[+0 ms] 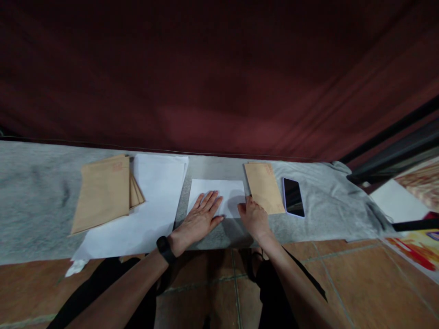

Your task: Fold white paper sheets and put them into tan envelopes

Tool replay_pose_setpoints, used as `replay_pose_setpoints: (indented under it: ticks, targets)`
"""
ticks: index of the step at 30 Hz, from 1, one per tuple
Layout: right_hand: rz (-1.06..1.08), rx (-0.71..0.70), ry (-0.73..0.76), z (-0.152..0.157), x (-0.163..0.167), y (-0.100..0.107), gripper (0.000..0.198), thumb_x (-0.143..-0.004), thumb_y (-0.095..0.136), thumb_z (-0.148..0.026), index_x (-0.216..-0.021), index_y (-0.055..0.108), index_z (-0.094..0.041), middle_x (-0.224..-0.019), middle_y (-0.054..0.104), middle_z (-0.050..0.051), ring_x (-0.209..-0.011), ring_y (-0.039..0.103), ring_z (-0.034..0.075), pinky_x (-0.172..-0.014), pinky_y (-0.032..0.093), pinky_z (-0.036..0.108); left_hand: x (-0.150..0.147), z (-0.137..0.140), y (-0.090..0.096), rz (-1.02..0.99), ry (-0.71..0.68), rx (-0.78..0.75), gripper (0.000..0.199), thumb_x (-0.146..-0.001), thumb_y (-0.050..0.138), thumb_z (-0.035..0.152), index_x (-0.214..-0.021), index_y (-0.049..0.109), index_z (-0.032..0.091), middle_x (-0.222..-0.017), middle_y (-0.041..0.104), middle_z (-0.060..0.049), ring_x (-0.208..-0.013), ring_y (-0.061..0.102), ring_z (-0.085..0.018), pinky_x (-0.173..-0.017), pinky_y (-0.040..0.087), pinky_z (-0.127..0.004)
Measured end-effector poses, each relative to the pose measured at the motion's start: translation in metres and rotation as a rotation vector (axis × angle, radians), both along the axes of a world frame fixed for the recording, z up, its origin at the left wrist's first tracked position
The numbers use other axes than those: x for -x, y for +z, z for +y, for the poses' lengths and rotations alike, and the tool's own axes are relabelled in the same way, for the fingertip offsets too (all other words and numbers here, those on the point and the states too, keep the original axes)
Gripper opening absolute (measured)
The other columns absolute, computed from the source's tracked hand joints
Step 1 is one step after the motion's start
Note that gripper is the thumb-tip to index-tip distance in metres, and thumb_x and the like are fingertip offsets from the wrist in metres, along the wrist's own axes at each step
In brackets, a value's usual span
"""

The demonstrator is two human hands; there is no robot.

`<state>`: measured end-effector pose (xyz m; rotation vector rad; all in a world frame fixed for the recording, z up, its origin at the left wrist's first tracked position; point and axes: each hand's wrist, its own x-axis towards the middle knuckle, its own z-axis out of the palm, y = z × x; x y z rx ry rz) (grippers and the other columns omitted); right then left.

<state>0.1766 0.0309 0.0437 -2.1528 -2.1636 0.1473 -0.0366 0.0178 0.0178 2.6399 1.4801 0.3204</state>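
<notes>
My left hand [202, 217] lies flat, fingers spread, on a white paper [229, 189] that looks folded into a small rectangle. A dark watch band [165, 249] circles the left wrist. At the right edge of that paper is my right hand [254, 217], its fingers curled in and the thumb at the paper's edge. What those fingers hold, if anything, is hidden. Just beyond the right hand lies a brown envelope [265, 185], with another edge showing beneath it.
Left of the paper, a stack of white sheets [157, 183] lies partly under several brown envelopes [103, 196]. A phone [293, 196] with a purple rim lies at the right. Grey cloth [329, 196] covers the narrow surface, and a dark red curtain [219, 91] hangs behind it.
</notes>
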Motion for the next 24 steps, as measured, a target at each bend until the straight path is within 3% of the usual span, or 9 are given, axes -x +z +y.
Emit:
replay_pose_setpoints:
  ticks: [12, 24]
  targets:
    - [-0.072, 0.076, -0.060, 0.005, -0.006, 0.010, 0.038, -0.104, 0.043, -0.040, -0.101, 0.067, -0.011, -0.092, 0.076, 0.017, -0.090, 0.075, 0.029, -0.071, 0.053, 0.033, 0.001, 0.002, -0.001, 0.076, -0.006, -0.021, 0.063, -0.103, 0.034, 0.052, -0.155, 0.034, 0.017, -0.165, 0.029, -0.014, -0.154, 0.022, -0.026, -0.126, 0.018, -0.048]
    - [-0.008, 0.081, -0.051, -0.006, -0.005, 0.014, 0.027, -0.101, 0.052, -0.036, -0.114, 0.061, -0.014, -0.092, 0.076, 0.012, -0.089, 0.074, 0.026, -0.071, 0.049, 0.030, -0.004, -0.002, -0.002, 0.070, 0.019, -0.045, 0.059, -0.104, 0.035, 0.048, -0.154, 0.037, 0.016, -0.164, 0.031, -0.015, -0.154, 0.022, -0.028, -0.125, 0.019, -0.052]
